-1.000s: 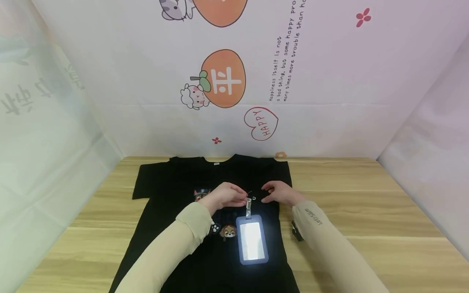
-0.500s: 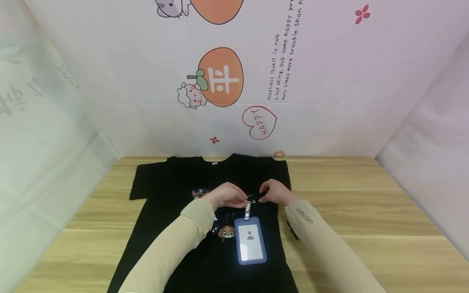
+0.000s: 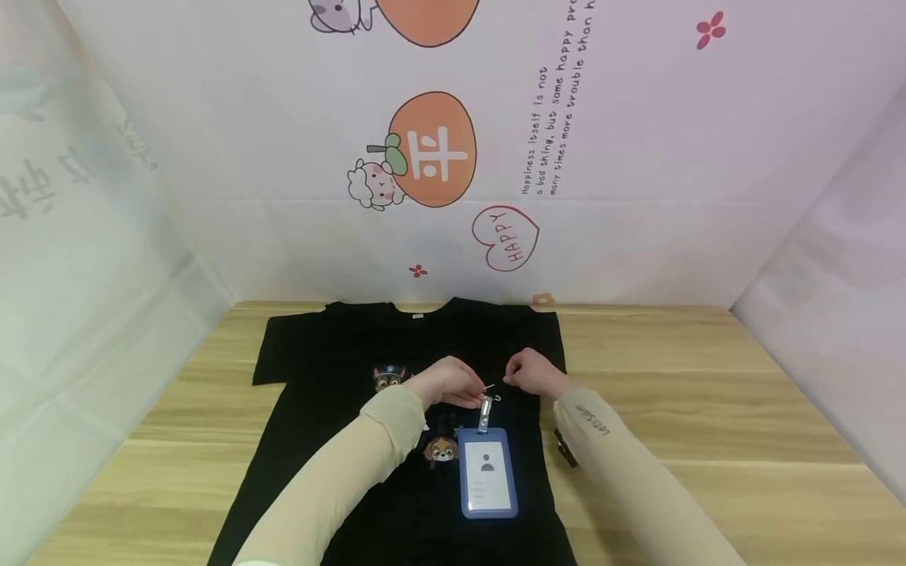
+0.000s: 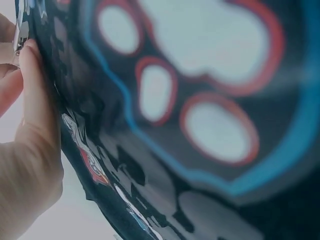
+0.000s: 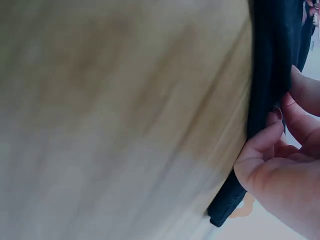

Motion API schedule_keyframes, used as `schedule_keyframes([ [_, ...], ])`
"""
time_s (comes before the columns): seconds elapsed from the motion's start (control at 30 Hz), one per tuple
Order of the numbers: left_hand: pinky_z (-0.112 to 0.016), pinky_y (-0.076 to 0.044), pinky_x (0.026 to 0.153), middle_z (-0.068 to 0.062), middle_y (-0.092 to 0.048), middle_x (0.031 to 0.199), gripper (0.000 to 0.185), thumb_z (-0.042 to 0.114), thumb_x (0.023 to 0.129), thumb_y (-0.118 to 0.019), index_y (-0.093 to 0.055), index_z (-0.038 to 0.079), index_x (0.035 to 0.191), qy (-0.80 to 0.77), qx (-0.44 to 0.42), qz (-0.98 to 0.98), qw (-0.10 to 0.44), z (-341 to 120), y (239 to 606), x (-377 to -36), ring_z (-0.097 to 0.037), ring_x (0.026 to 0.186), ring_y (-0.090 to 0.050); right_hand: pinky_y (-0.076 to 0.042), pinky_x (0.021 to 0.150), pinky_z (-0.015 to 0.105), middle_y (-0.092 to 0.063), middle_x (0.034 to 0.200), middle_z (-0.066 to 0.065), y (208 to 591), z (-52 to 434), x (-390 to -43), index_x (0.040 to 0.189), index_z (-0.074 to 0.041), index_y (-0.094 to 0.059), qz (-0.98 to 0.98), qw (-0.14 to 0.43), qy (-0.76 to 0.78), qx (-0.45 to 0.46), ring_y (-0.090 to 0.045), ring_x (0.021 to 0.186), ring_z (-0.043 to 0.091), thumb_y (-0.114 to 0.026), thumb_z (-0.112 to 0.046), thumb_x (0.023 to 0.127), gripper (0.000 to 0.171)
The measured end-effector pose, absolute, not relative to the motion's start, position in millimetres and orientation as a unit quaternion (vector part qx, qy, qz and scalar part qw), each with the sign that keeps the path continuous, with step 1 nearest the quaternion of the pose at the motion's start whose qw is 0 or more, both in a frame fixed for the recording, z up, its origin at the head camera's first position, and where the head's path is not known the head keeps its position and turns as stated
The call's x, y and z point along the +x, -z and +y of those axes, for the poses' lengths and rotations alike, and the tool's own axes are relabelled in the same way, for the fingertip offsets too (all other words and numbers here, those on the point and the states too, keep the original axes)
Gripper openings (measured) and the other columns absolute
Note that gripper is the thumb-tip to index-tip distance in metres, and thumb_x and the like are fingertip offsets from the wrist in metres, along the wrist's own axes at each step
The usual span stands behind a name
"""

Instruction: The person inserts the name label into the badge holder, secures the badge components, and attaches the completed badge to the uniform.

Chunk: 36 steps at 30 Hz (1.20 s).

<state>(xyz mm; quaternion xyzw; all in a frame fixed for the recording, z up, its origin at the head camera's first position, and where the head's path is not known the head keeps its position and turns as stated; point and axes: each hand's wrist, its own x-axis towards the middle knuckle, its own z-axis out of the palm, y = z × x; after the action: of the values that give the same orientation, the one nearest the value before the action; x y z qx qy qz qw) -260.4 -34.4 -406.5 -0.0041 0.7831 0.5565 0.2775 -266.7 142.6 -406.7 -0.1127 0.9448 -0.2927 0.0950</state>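
Observation:
A black T-shirt [image 3: 368,338] with cartoon dog prints [image 3: 442,450] lies spread out. On it rests a blue-framed badge holder [image 3: 488,475] with a white card and a clear strap with a metal clip [image 3: 485,413]. My left hand [image 3: 449,383] pinches the top of that clip, and a thin open pin [image 3: 490,387] sticks out from the fingers to the right. Just right of the pin, my right hand [image 3: 534,373] pinches a bit of the shirt's cloth. The right wrist view shows thumb and fingers [image 5: 260,145] on the black fabric [image 5: 272,60].
The shirt lies on a wood-grain table [image 3: 672,409]. A printed white cloth [image 3: 623,236] hangs behind, with more white cloth on both sides. Under the right sleeve [image 3: 609,440] a small dark object [image 3: 565,448] shows.
My right fingertips have closed together on the shirt. The left hand has shifted slightly right and down with the clip, and the glare on the badge card has faded.

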Motion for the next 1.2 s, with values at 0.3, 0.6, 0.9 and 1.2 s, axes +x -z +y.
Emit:
schedule_keyframes([
  [0.3,-0.024,-0.057,0.063,-0.01,-0.066,0.073,0.012,-0.005,0.088,-0.058,-0.067,-0.008,0.094,-0.554,0.0,0.793,0.255,-27.3,405.4,-263.1,-0.012,0.059,-0.062,-0.037,0.059,0.025,-0.05,0.071,0.003,407.7,149.5,-263.0,0.078,-0.002,-0.06,0.931,0.093,0.336,-0.107,-0.046,0.064,0.016,-0.059,-0.006,0.09,0.013],
  [0.6,-0.023,-0.057,0.062,-0.01,-0.065,0.072,0.01,-0.002,0.088,-0.06,-0.068,-0.007,0.093,-0.549,-0.013,0.803,0.234,-20.7,404.1,-264.2,-0.012,0.059,-0.061,-0.037,0.062,0.025,-0.051,0.075,0.004,408.9,151.7,-263.8,0.083,0.0,-0.061,0.921,0.097,0.359,-0.114,-0.046,0.069,0.017,-0.058,-0.007,0.091,0.011],
  [0.9,-0.024,-0.057,0.061,-0.011,-0.066,0.073,0.01,-0.003,0.088,-0.059,-0.068,-0.007,0.091,-0.552,-0.014,0.804,0.222,-18.4,405.9,-266.5,-0.013,0.06,-0.061,-0.038,0.064,0.026,-0.053,0.079,0.005,408.3,152.5,-263.1,0.087,0.001,-0.062,0.914,0.114,0.374,-0.111,-0.047,0.072,0.018,-0.057,-0.006,0.092,0.011],
  [1.2,-0.022,-0.056,0.062,-0.01,-0.067,0.074,0.01,-0.004,0.088,-0.059,-0.068,-0.008,0.092,-0.56,-0.001,0.802,0.21,-17.0,406.2,-266.7,-0.009,0.059,-0.06,-0.038,0.068,0.026,-0.055,0.08,0.005,407.0,155.0,-262.2,0.089,0.003,-0.064,0.907,0.13,0.376,-0.14,-0.047,0.075,0.017,-0.055,-0.004,0.092,0.012],
])
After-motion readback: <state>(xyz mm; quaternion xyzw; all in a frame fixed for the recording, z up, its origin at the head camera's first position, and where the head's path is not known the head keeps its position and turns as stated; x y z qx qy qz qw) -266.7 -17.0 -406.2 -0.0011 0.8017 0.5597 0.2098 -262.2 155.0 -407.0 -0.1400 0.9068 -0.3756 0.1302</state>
